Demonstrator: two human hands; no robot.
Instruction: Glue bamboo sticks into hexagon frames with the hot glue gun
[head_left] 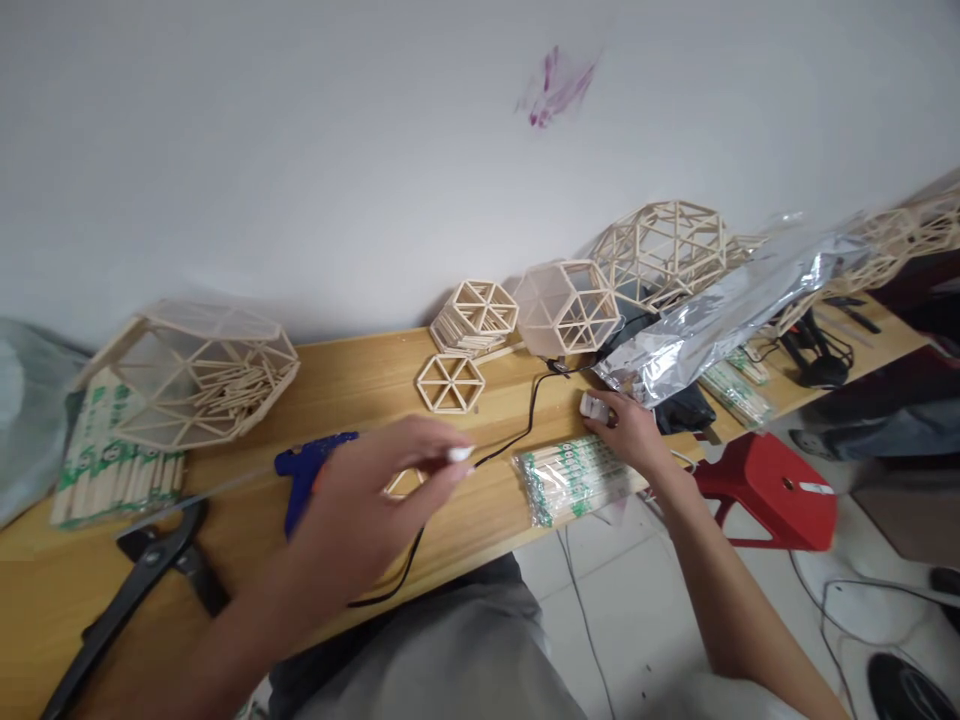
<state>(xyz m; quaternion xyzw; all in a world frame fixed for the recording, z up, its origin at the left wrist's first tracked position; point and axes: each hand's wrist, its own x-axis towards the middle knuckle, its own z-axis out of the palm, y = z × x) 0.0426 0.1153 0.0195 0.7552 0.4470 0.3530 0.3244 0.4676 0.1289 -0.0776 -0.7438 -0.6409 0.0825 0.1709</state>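
Note:
My left hand (pixel 356 510), blurred, is raised over the table with thumb and forefinger pinched on a small white piece (pixel 459 454). What that piece is, I cannot make out. Partly behind this hand lies a blue glue gun (pixel 304 478), and a hexagonal stick frame (pixel 405 484) shows between the fingers. My right hand (pixel 634 432) is closed around a small whitish, translucent container (pixel 595 407) at the table, just beyond a plastic pack of wooden sticks (pixel 574 475). A flat hexagonal frame with spokes (pixel 451 384) rests between the hands, farther back.
Stacked hexagon frames (pixel 474 318) and a covered hexagonal stick structure (pixel 570 308) stand by the wall. Silver foil bags (pixel 720 310) lie at right. Black-handled cutters (pixel 154 560) and a stick-filled structure (pixel 202 375) are at left. A black cord (pixel 531 405) crosses the table. A red stool (pixel 780 490) stands right.

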